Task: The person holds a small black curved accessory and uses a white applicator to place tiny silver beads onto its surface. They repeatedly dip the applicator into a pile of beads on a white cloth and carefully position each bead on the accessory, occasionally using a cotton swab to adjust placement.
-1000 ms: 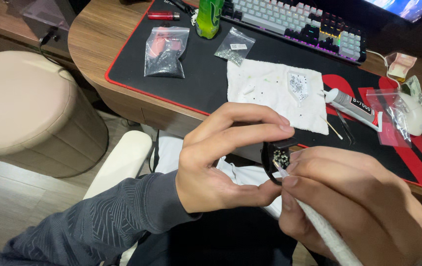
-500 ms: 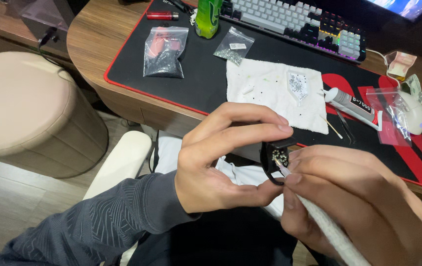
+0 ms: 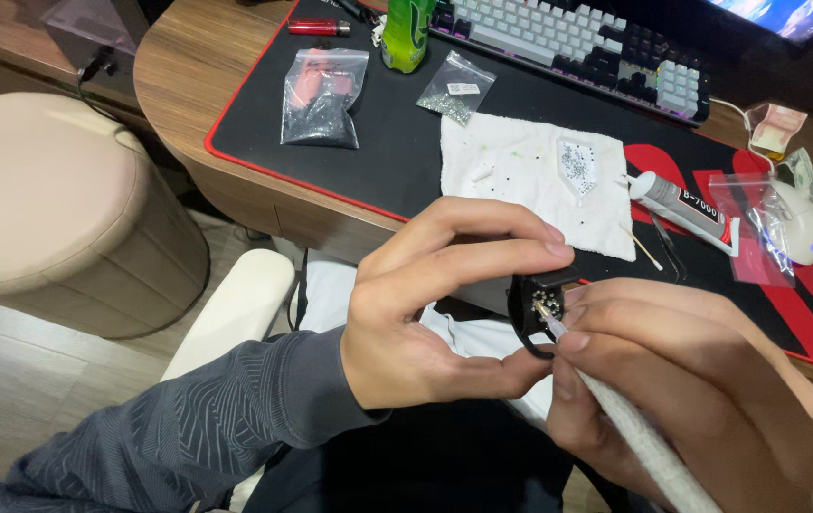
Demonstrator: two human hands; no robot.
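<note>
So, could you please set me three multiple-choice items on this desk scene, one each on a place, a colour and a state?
1. Where does the glue tube lie?
A. on the stool
B. on the desk mat, right of the white cloth
C. on the keyboard

2. What colour is the lighter at the mat's far edge?
A. red
B. blue
C. yellow

3. How is the small black piece held?
A. it lies on the cloth
B. it is pinched in the left hand while the right hand puts a white pen tool to it
C. it hangs from a cord

Answers: B, the tube rests on the mat beside the cloth; A, its body is red; B, left fingers grip it and the tool's tip meets it.
</note>
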